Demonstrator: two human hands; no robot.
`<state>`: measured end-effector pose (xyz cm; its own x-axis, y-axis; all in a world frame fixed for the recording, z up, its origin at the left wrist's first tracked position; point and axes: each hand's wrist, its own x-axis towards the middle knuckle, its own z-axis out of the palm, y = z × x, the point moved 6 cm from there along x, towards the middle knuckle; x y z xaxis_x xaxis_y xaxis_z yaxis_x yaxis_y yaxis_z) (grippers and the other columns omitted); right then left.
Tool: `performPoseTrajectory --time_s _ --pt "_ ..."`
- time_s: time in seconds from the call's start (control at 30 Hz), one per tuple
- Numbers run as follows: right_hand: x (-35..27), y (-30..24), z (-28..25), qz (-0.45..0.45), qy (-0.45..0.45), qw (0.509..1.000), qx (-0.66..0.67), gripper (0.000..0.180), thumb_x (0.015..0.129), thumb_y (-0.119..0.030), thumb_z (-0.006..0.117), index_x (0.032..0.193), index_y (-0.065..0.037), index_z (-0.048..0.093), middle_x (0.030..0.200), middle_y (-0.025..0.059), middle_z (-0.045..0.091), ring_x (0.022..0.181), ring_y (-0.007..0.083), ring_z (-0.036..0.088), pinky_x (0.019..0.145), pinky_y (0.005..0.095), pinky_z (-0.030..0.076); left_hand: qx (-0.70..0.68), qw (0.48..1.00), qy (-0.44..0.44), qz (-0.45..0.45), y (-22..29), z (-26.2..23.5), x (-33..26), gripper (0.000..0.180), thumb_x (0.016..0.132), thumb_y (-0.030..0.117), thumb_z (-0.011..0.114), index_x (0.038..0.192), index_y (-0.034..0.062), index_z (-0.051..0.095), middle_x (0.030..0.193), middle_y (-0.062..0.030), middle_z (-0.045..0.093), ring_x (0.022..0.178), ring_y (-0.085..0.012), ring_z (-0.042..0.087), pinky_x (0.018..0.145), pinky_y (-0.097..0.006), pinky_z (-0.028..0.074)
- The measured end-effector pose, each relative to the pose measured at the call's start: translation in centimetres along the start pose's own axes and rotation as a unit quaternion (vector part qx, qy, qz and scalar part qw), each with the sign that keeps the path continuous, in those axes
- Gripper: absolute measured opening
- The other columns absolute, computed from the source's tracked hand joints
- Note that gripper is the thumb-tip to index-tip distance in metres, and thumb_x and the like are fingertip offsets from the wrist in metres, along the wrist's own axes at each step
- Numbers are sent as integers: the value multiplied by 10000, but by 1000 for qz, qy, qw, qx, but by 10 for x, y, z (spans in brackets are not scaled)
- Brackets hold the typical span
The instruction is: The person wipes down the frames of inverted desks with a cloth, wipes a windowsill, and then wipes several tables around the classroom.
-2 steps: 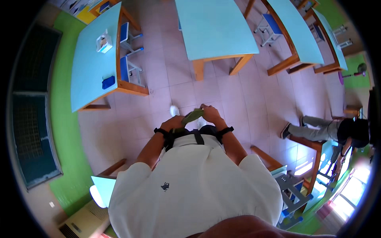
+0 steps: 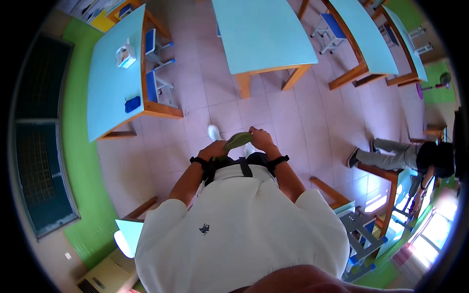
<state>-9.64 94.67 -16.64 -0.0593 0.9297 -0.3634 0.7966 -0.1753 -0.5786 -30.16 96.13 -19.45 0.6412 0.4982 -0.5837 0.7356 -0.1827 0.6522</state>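
Green cloth (image 2: 238,140), or something similarly flat and limp that is too small here to identify, hangs in the air in front of the person's waist, stretched between both hands above the tiled floor (image 2: 288,115). The left hand (image 2: 212,150) grips its lower end, knuckles up, with most of the fingers hidden; the right hand (image 2: 262,138) pinches the upper end with its fingertips. Holding it by opposite ends probably keeps it spread, since a soft piece would sag from a single grip, and the bent elbows bring it close to the body, where it is easy to see and control. It slants up toward the right because the right hand sits farther forward. Below are a white shoe (image 2: 213,132) on the left and its partner (image 2: 249,149), set apart, likely for steady footing. Farther out, the middle table (image 2: 264,34) stands ahead; the left table (image 2: 115,73) carries a white basket (image 2: 126,56) and a blue pouch (image 2: 132,104), with blue-seated stools (image 2: 151,41) tucked along its side, presumably to leave the aisle passable. At far right is another person (image 2: 391,154) in grey trousers.
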Motion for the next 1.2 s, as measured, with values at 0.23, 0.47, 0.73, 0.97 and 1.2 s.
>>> performPoseTrajectory --time_s 0.23,0.47,0.73,0.97,1.2 --pt "11 58 -13 -79 173 981 -32 82 771 -61 601 852 -54 588 910 132 586 840 362 610 731 471 511 18 999 -46 14 -14 -77 65 457 800 408 715 880 -40 681 669 -119 627 612 -172 548 613 -358 469" --pt "48 77 -25 174 253 951 -36 116 760 -70 617 862 -56 564 955 140 571 822 386 605 677 487 502 54 982 -161 86 1 -138 110 440 878 434 592 922 7 691 812 -198 671 719 -283 624 693 -406 486" --pt "196 44 -32 294 216 929 59 268 827 -208 541 886 24 661 879 285 652 849 458 634 775 528 508 89 974 121 170 -44 -316 157 303 875 310 609 937 14 599 1002 -207 596 955 -379 568 810 -466 472" --pt "303 -49 -53 233 151 746 606 458 987 -371 396 1292 -45 497 1131 155 628 895 293 680 713 416 571 63 989 21 129 -52 -364 193 476 860 277 610 1213 0 450 973 -255 639 931 -429 610 787 -496 489" --pt "396 -26 -44 236 239 792 509 369 918 -197 499 1257 -59 544 1139 137 645 887 220 676 701 380 547 -49 981 29 183 -57 -419 234 515 872 215 596 1279 -23 390 918 -293 640 852 -427 637 730 -479 496"
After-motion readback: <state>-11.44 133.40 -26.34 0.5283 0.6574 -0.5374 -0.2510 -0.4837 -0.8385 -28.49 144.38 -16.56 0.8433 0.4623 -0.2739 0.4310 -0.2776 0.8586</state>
